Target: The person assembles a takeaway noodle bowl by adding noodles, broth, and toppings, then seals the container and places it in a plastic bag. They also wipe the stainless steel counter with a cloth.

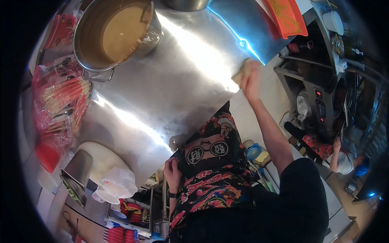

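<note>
A light-coloured cloth [242, 73], blurred, is in my right hand [253, 79] at the right edge of the stainless-steel table [158, 82]. My left hand [172, 170] hangs beside the table's near edge, fingers loosely curled, with nothing seen in it; a dark band circles its wrist. On the table at the upper left stands a large metal pot [141, 45] with a loop handle, holding a pale brown liquid. I wear a dark apron [209, 142] with a colourful print. The table's surface shows bright reflections.
An orange-red tray [287, 18] lies at the upper right. Along the left side are plastic-wrapped bundles of wooden skewers or chopsticks [65, 97], a white plastic bag [118, 182] and a round white board [104, 155]. Further right, a co-worker [340, 162] is beside kitchen equipment [322, 103].
</note>
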`<state>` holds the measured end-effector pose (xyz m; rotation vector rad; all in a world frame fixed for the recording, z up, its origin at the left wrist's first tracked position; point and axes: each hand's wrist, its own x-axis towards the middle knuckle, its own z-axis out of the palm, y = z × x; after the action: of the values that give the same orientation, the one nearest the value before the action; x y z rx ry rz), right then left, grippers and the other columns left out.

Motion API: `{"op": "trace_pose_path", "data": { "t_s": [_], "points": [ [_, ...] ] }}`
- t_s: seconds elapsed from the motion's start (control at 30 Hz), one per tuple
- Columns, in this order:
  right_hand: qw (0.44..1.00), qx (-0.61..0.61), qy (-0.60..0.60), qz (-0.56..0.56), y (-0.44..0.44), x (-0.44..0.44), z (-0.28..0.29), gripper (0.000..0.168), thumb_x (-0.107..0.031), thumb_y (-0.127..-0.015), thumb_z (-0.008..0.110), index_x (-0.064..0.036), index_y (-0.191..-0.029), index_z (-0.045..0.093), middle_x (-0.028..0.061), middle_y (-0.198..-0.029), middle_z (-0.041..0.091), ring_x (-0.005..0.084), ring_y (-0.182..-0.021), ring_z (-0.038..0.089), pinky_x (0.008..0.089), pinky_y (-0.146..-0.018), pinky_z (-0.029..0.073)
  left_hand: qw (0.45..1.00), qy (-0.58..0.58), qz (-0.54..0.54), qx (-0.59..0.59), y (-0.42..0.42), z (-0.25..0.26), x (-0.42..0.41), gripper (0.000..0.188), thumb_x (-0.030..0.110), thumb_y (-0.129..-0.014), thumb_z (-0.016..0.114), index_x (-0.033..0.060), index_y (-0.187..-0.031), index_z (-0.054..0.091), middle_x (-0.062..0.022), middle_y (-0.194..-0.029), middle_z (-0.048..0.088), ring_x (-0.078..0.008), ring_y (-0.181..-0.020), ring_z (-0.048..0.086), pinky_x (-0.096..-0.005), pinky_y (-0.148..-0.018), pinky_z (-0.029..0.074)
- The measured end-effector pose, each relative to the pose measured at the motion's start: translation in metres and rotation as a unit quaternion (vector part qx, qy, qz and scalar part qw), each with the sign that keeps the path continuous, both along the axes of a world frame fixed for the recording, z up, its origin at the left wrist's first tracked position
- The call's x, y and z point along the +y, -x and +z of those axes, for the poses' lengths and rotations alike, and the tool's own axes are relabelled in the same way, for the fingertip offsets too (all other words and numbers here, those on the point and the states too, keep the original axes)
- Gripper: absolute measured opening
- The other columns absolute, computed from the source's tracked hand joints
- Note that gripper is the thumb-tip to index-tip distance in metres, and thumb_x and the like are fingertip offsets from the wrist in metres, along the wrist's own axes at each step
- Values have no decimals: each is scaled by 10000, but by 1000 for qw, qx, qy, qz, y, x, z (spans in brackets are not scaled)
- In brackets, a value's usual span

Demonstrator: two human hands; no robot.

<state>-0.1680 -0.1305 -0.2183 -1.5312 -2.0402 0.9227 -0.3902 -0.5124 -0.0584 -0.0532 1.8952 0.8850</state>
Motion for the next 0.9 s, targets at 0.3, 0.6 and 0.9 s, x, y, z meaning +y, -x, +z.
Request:
{"op": "trace_pose_path", "data": {
  "t_s": [0.3,0.6,0.9],
  "points": [
    [877,92,-207,424,186,-208,65,227,-109,-814,505,-66,-1000,628,113,-1065,613,225,-986,583,378,-800,491,995,-26,-16,95,18,16,23,193,134,-975,493,-26,-1054,563,-103,-947,646,-150,-873,621,-268,-785,487],
    [933,-188,-298,-71,20,112,51,368,-122,-791,580,42,-1116,525,234,-1027,542,375,-924,539,461,-767,441,996,-6,-26,83,15,2,-29,225,156,-983,480,-30,-1088,548,-124,-971,630,-171,-843,630,-280,-768,510],
    [910,-131,-158,360,71,-104,73,378,-85,-755,551,23,-1117,545,164,-1123,588,309,-1113,540,419,-1030,396,995,-48,21,81,21,1,-20,224,134,-978,485,-46,-1101,539,-124,-962,643,-155,-828,634,-278,-793,514]
  ]
}}
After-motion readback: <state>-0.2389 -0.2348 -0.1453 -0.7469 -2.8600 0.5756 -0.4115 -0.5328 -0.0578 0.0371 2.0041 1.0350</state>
